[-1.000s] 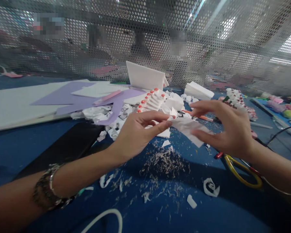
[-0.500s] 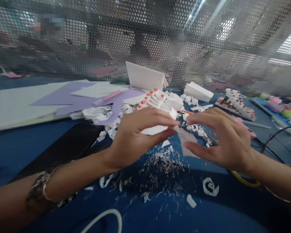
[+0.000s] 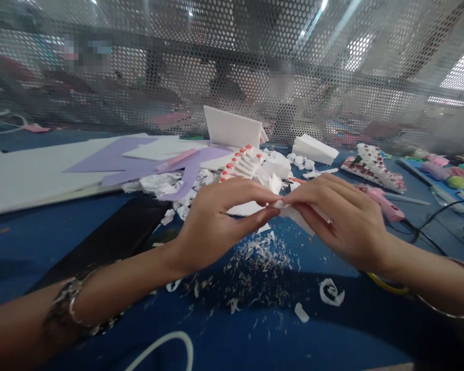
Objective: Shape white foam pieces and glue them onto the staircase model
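A thin white piece of paper [image 3: 290, 212] is pinched between the fingertips of both hands, over the middle of the blue table. My left hand [image 3: 216, 221] closes thumb and fingers on its left end. My right hand [image 3: 344, 221] is closed on it from the other side, fingertips almost touching the left ones. Part of the paper slants down behind my right thumb. Just beyond my left hand lie white rolled pieces with red tips [image 3: 243, 159], their lower part hidden. Fine paper shreds [image 3: 263, 263] are scattered below my hands.
A pink glue gun [image 3: 386, 203] with a black cord lies right of my right hand. White boards [image 3: 34, 172], purple sheets [image 3: 100, 157] and crumpled paper [image 3: 158, 183] cover the left. A perforated metal screen [image 3: 185, 67] stands behind; a white cable [image 3: 170, 337] curves in front.
My right hand has moved left and closed its fingers on the paper, where before its thumb and fingers were apart. My left hand keeps its pinch.
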The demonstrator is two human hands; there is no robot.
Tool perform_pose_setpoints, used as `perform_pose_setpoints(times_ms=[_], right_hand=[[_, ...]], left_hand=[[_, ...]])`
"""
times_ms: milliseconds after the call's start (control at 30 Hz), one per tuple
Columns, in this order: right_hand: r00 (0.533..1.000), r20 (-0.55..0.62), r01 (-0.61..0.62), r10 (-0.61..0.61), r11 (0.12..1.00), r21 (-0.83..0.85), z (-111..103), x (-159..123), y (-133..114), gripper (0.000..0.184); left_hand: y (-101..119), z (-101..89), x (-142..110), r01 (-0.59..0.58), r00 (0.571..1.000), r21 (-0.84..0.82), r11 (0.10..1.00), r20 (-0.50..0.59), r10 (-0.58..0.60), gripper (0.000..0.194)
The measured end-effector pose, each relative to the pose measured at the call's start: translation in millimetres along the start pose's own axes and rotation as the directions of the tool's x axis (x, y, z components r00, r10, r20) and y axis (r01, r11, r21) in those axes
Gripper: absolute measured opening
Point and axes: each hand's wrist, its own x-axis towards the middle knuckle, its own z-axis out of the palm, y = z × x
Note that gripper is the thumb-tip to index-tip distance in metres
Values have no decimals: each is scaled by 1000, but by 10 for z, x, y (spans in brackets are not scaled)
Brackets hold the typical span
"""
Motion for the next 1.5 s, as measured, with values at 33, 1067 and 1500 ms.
perform_pose_setpoints(times_ms=[33,1067,1500], right_hand=[[1000,-3,-18,19,999,30,26,5,-10,15],[999,-9,-46,49,983,180,102,-389,-448,18],[990,39,-139,133,940,311,66,-360,-446,12]], left_hand=[[12,12,-17,69,998,-46,997,-2,-69,8],[98,256,-595,542,829,-604,584,270,-490,12],[69,307,-620,529,834,-646,550,280,-475,10]])
